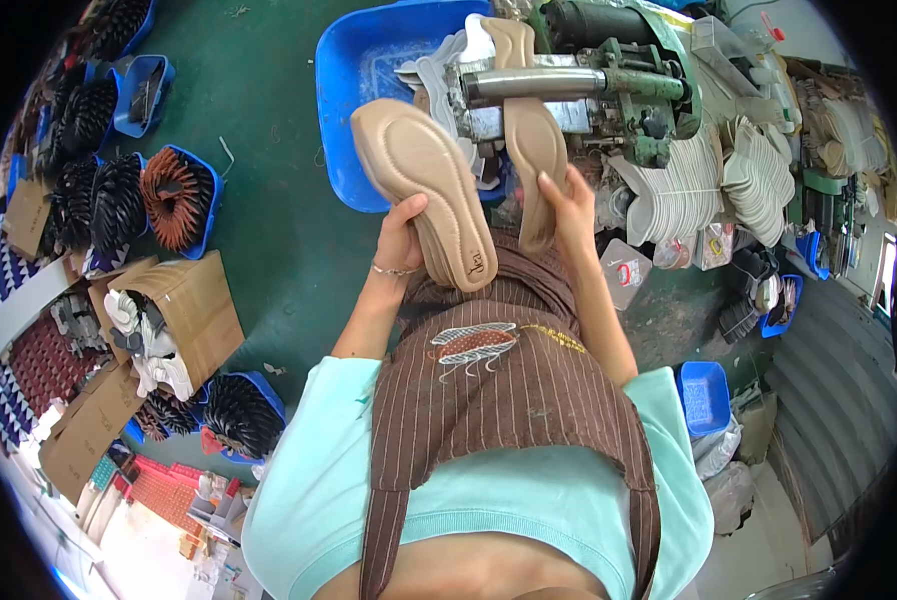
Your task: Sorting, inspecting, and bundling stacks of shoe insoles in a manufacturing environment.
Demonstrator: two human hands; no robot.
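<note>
Left hand (400,238) grips a beige insole (423,190), fingers wrapped; right hand (571,208) pinches another insole (536,160) at the green machine (608,90).

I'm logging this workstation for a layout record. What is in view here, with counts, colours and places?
insole: one, beige, held up left of centre
second insole: one, beige, under the machine's roller
press machine: one, green and grey metal, top centre
blue tub: one, behind the insoles
white soles: many, stacked right of the machine
blue trays of dark soles: several, on the floor at left
cardboard boxes: a few, brown, lower left
small blue tray: one, at right
apron: one, brown striped
left hand: grips the insole
right hand: on the second insole
</note>
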